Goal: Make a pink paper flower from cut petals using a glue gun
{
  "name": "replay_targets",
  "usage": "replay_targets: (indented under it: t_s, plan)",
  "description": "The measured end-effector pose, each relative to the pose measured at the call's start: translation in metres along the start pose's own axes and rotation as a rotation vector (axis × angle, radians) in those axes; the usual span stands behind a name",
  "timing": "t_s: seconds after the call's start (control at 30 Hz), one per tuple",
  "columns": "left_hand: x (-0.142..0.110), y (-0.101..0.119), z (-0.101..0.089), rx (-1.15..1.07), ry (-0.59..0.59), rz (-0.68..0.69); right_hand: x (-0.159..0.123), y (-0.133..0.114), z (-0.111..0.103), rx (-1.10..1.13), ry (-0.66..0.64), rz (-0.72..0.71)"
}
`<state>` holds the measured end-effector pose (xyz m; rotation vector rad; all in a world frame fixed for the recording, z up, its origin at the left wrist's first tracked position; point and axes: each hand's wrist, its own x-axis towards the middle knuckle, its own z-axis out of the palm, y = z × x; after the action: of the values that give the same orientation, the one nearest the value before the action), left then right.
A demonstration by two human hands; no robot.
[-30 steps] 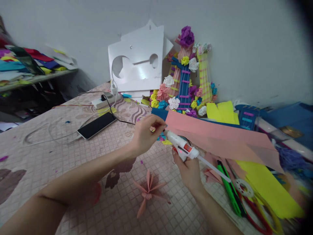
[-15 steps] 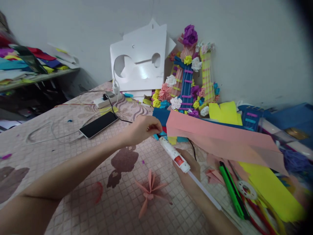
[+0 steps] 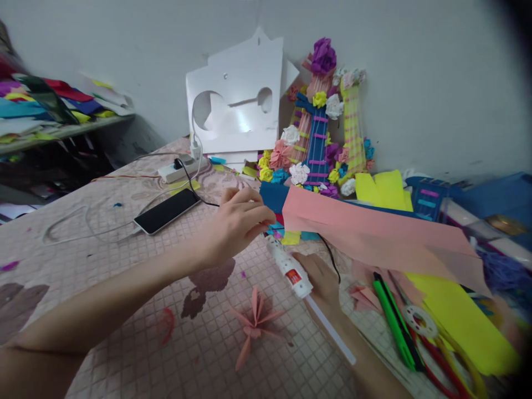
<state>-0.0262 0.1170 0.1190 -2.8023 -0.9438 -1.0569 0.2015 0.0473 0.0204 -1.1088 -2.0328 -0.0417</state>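
Observation:
My right hand (image 3: 318, 280) is closed around a white hot glue gun (image 3: 290, 267), with a long glue stick (image 3: 332, 330) coming out of its back end. The nozzle points up and left. Close to that nozzle is my left hand (image 3: 239, 221), its fingers curled with the tips together; whatever they pinch, if anything, is hidden. On the table below both hands lies a pink paper flower (image 3: 254, 327) with narrow spread petals. Pink paper strips (image 3: 374, 224) stretch to the right beyond my right hand.
A phone (image 3: 167, 210) on a cable lies left, near a power strip (image 3: 178, 169). Paper-flower decorations (image 3: 318, 138) and a white cut-out board (image 3: 236, 105) lean on the wall. A green utility knife (image 3: 397, 321), scissors (image 3: 443, 354) and yellow paper (image 3: 461, 318) lie right.
The glue gun in my right hand has shifted slightly left and down. My left hand has turned, showing more of its back, and stays close to the nozzle. The pink flower has not moved.

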Motion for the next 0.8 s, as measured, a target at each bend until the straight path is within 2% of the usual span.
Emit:
replay_targets:
  t_s: [0.13,0.3,0.4,0.5,0.67,0.8]
  plan:
    - [0.002,0.002,0.007,-0.108,-0.14,0.027,-0.003,0.003,0.0,-0.071,-0.05,-0.057]
    - [0.005,0.006,0.008,-0.233,-0.258,0.05,-0.004,0.004,-0.001,-0.129,-0.126,-0.067]
    - [0.007,0.004,0.007,-0.298,-0.228,-0.04,-0.002,0.002,-0.003,-0.174,-0.148,-0.089]
    - [0.008,-0.001,0.011,-0.237,-0.219,-0.11,0.0,-0.002,-0.005,-0.216,-0.176,-0.111]
    - [0.01,-0.005,0.018,-0.238,-0.393,-0.042,0.004,-0.007,-0.005,-0.224,-0.198,-0.164]
    - [0.013,0.0,0.009,-0.371,-0.495,-0.007,0.005,-0.009,-0.006,-0.232,-0.19,-0.174]
